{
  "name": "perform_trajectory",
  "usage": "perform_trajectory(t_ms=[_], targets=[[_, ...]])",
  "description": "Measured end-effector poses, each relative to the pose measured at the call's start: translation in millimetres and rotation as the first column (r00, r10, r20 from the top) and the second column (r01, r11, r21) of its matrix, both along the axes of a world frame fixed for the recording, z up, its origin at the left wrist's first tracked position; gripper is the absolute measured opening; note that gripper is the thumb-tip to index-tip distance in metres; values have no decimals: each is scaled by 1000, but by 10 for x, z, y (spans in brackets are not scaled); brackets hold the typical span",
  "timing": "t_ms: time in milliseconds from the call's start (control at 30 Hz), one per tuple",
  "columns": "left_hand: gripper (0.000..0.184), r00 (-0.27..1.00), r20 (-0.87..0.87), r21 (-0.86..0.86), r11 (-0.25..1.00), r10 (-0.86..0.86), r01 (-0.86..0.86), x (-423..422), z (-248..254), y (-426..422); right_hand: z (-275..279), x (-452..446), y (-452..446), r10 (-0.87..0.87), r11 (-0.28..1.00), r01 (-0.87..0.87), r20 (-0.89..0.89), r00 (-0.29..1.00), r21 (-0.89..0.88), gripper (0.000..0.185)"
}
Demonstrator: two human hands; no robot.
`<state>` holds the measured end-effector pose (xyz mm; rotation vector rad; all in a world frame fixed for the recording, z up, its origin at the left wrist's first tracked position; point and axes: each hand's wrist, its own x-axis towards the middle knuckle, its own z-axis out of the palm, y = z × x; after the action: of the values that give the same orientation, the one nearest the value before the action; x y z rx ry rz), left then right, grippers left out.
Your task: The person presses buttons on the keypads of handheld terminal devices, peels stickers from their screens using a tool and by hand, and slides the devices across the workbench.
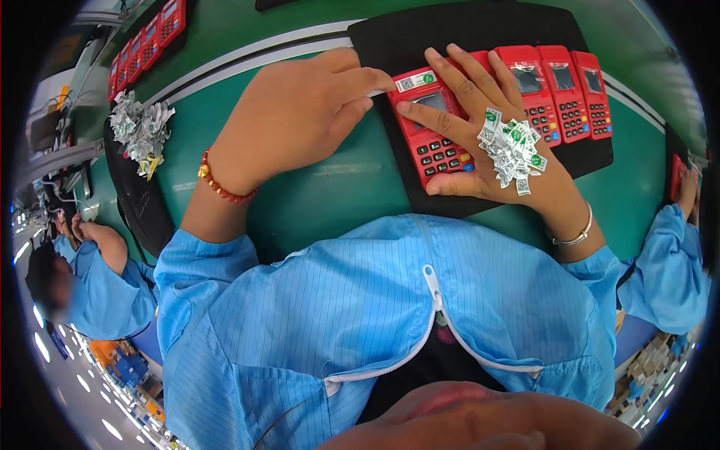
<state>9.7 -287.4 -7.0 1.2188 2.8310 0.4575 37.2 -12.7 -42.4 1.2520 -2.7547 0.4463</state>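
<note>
My left hand, wearing a red bead bracelet, has its fingers curled in a pinch at the upper left corner of a red card payment terminal. A bit of white shows between finger and thumb; I cannot make out what it is. Across the terminal's top lies a white label with a QR code and a green mark. My right hand rests over the terminal, fingers spread, partly hiding its screen and keys. A cluster of small printed stickers covers the back of that hand.
More red terminals stand in a row to the right on a black mat. Another row of terminals is at the far left. A heap of crumpled stickers sits on the left. People in blue smocks work at both sides.
</note>
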Motion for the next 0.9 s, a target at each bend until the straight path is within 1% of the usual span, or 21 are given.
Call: perform_trajectory(t_ms=[33, 100, 133, 200, 233, 300, 333, 400, 467, 533, 567, 633, 667, 700, 767, 800, 833, 900], targets=[[30, 1000, 12, -1, 1000, -4, 4, -27, 23, 24, 17, -10, -11, -8, 1000, 8, 19, 1000, -8, 83], [23, 997, -62, -50, 998, -39, 36, -72, 89, 57, 20, -29, -26, -5, 1000, 5, 43, 999, 10, 85], [23, 998, -50, -47, 998, -42, 39, -87, 131, 96, 25, -37, -19, 2, 1000, -3, 53, 999, 25, 87], [21, 994, -94, -110, 993, -63, 52, -101, 201, 159, 54, -45, -27, -2, 999, -1, 70, 998, 36, 88], [21, 994, -84, -106, 993, -68, 59, -110, 207, 172, 62, -48, -31, -2, 999, -1, 75, 997, 46, 89], [21, 987, -147, -121, 991, -72, 54, -114, 202, 206, 66, -61, -32, 0, 999, -4, 98, 995, 35, 89], [21, 987, -139, -115, 991, -79, 63, -100, 178, 222, 64, -59, -30, 6, 1000, -8, 107, 994, 21, 89], [22, 993, -117, -78, 997, 12, -22, -59, 111, 249, 66, -58, -29, 14, 1000, -16, 108, 994, 17, 88], [25, 988, -146, -38, 998, 52, -58, 3, -86, 302, 69, -55, -28, 17, 1000, -20, 116, 993, 24, 86], [28, 976, -192, 184, 981, 101, -65, -68, -322, 356, 59, -58, -30, 13, 999, -16, 86, 996, 36, 87], [28, 974, -198, 183, 980, 110, -74, -129, -344, 328, 51, -66, -30, 22, 999, -25, 80, 997, 36, 87], [29, 999, -53, 322, 947, 11, 7, -238, -298, 266, 22, -48, -15, 9, 1000, -10, 63, 998, 20, 87], [30, 1000, -9, 373, 928, -16, 18, -264, -236, 253, 9, -33, -6, 2, 1000, -3, 61, 998, 17, 87], [30, 1000, -15, 369, 929, -27, 30, -265, -211, 256, -4, -30, -2, 8, 1000, -8, 71, 997, -3, 87], [29, 995, -100, 217, 975, -20, 41, -248, -169, 266, -5, -31, -2, 13, 1000, -11, 80, 997, -25, 86], [24, 989, -145, 252, 966, -26, 62, -242, -285, 311, -8, -21, 2, 5, 1000, -3, 77, 997, -30, 86], [24, 988, -151, 249, 966, -30, 67, -262, -312, 375, -15, -20, 3, 11, 1000, -9, 75, 997, -28, 86], [19, 981, -186, 497, 867, 61, 40, -284, -345, 485, -29, -25, 9, 18, 1000, -17, 71, 997, -20, 85]])
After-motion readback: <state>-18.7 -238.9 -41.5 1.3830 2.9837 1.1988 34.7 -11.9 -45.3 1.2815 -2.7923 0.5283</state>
